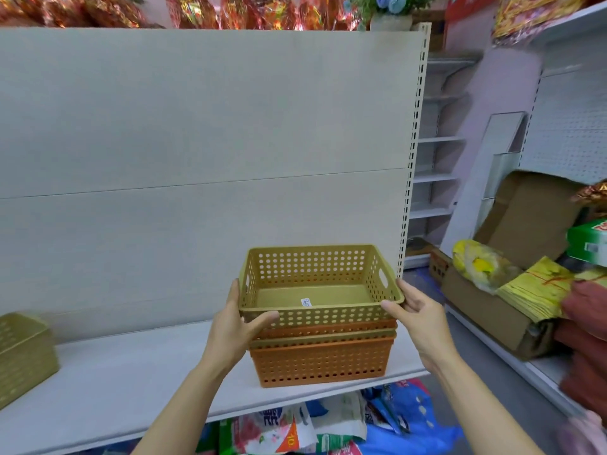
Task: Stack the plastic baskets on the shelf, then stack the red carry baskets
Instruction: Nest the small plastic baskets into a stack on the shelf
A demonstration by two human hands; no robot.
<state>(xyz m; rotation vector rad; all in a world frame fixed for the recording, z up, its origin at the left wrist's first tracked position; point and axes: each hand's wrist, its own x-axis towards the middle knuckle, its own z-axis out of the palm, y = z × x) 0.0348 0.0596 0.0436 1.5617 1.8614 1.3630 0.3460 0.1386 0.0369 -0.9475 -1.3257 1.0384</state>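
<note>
Printed bags (295, 428) lie below the shelf's front edge. The left hand (235, 326) and right hand (417, 311) each pinch an end of the olive perforated basket (315, 284), thumbs on its front rim, fingers curled behind. It sits atop the nested stack (323, 359), whose lowest member is orange, at the right front corner of the white shelf (131, 372). Another olive basket (23, 353) stands at the left edge.

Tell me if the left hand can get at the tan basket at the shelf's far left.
Probably not yet: the left hand grips the top basket. The tan basket lies across bare shelf, unobstructed.
</note>
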